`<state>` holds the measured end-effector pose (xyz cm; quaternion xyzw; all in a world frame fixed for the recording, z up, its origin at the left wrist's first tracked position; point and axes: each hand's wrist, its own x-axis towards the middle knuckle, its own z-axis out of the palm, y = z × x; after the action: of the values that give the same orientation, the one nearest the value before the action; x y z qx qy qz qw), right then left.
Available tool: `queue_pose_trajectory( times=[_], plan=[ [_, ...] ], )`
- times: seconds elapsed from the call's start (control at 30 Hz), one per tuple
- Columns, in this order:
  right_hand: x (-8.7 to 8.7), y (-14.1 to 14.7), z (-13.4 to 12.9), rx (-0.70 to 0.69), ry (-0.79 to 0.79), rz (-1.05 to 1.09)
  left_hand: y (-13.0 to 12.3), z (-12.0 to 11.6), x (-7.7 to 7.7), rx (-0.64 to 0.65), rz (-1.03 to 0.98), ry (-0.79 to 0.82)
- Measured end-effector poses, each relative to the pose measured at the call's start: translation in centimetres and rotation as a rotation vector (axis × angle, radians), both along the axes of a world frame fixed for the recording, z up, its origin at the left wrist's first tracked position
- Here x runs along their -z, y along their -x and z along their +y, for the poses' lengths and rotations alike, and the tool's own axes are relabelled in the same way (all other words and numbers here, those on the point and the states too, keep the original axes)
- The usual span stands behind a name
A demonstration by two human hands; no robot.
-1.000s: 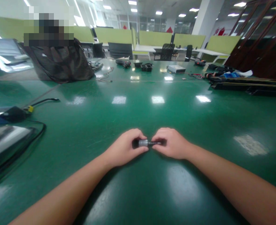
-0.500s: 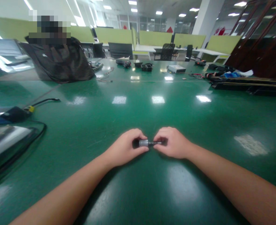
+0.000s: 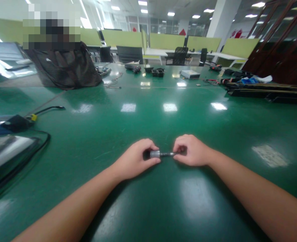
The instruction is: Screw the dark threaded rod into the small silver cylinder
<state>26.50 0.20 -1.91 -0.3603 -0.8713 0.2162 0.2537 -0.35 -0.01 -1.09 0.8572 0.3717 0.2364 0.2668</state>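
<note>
Low over the green tabletop, my left hand curls round a small silver-grey cylinder, thumb below and fingers above. Out of the cylinder's right end runs a thin dark rod with a shiny section, lying level. My right hand is closed, its thumb and fingertips pinched at the rod's far end. Its fingers hide that tip, and I cannot tell what the whole piece is. The cylinder's left end sits in shadow inside my left hand.
At left lie a black cable and a black connector piece. A person in a dark top leans at the table's far left. Further back are a silver box, small black parts and long black strips at right.
My right hand has slid right, away from my left hand, and more of the thin rod shows between them. My left hand and the cylinder have barely moved.
</note>
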Motion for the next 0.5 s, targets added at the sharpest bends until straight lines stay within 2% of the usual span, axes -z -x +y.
queue_pose_trajectory(
  times=[0.17, 0.5],
  plan=[
    [-0.04, -1.2, 0.61, 0.009, 0.077, 0.021, 0.0, -0.04, -0.15, -0.005, 0.003, 0.009],
    [0.02, -0.67, 0.38, -0.01, 0.051, 0.011, 0.07, 0.0, -0.02, 0.001, 0.007, -0.007]
  ],
)
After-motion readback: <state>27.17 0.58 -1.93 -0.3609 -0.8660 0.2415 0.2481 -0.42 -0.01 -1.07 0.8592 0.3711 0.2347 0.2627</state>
